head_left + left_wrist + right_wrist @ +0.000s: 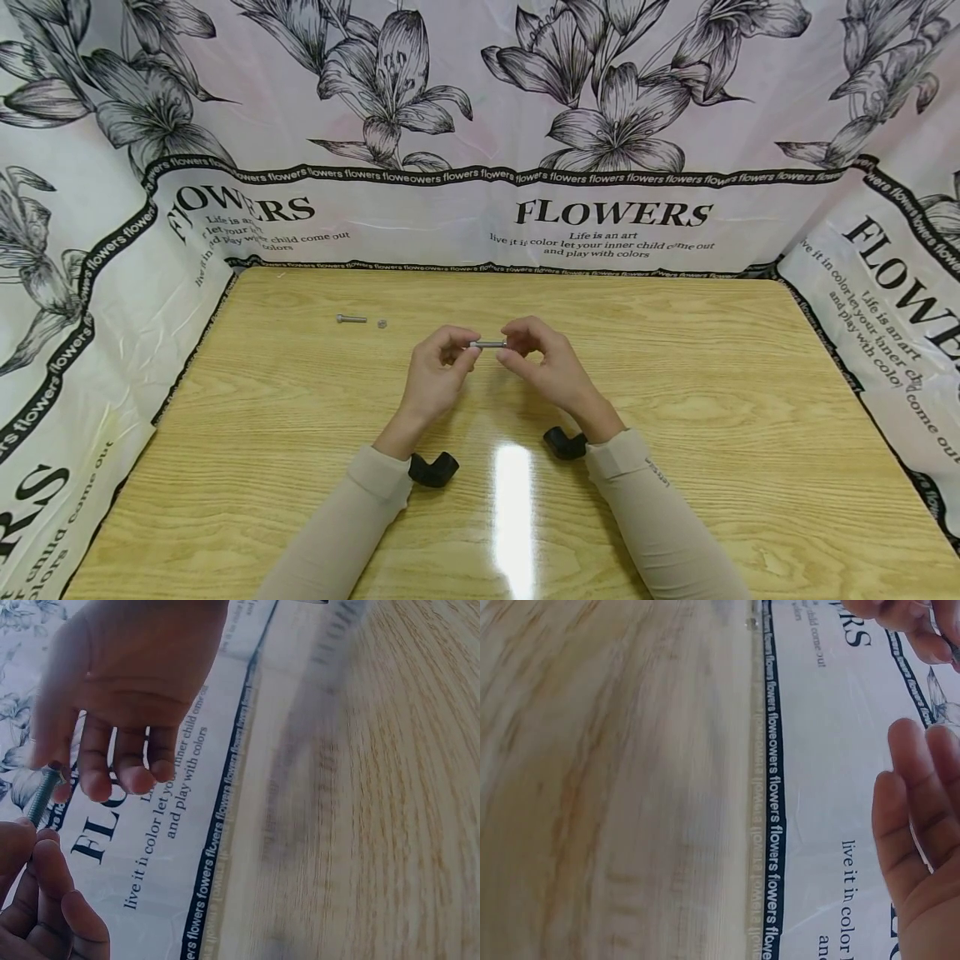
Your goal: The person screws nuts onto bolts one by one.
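Note:
In the head view, a metal bolt (489,344) lies level between both hands, raised a little over the table. My left hand (437,375) pinches its left end between thumb and fingertips. At its other end, my right hand (553,367) pinches with thumb and index finger. The left wrist view shows the threaded shank of the bolt (42,796) spanning the two pinches. Fingertips cover both ends, so whether a nut sits on it I cannot tell. In the right wrist view the bolt is mostly out of frame, beyond the right hand (922,825).
A second bolt (351,318) lies on the wooden table (675,375), left of and beyond the hands. Beside it is a small nut (382,323). Floral-printed sheeting (420,221) walls the table's back and sides. Black devices (433,470) sit at both wrists.

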{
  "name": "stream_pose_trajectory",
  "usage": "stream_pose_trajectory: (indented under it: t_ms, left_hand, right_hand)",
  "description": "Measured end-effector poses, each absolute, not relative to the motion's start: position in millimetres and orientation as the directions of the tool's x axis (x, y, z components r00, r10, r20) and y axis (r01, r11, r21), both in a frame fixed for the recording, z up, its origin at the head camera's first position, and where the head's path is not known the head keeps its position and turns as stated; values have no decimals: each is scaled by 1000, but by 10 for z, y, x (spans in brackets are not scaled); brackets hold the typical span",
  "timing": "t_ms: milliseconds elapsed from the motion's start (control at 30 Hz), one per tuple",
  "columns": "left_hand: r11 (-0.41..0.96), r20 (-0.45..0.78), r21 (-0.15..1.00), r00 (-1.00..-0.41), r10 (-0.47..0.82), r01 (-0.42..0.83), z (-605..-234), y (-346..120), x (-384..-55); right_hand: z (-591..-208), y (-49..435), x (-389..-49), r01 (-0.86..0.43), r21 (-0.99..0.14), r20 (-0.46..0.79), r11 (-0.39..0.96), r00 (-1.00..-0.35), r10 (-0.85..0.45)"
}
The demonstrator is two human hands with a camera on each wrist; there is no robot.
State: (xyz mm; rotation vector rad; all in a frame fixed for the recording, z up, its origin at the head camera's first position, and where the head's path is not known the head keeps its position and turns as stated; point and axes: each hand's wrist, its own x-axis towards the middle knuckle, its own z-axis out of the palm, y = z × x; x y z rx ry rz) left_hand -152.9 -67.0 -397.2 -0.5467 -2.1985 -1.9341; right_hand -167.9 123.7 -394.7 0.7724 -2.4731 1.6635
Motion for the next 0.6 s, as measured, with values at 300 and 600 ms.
stream_pose_trajectory:
  t_ms: [300,600]
  left_hand:
    - [100,355,922,-920,167,374,-3971,-668,-1527]
    - [93,343,928,-924,167,362,-3968,-669,-1523]
  right_hand:
    - [-3964,1230,-1684,-471,-848,358,242,-847,-392]
    - [-3946,1212,-1673,-434,-846,316,310,-876,-364]
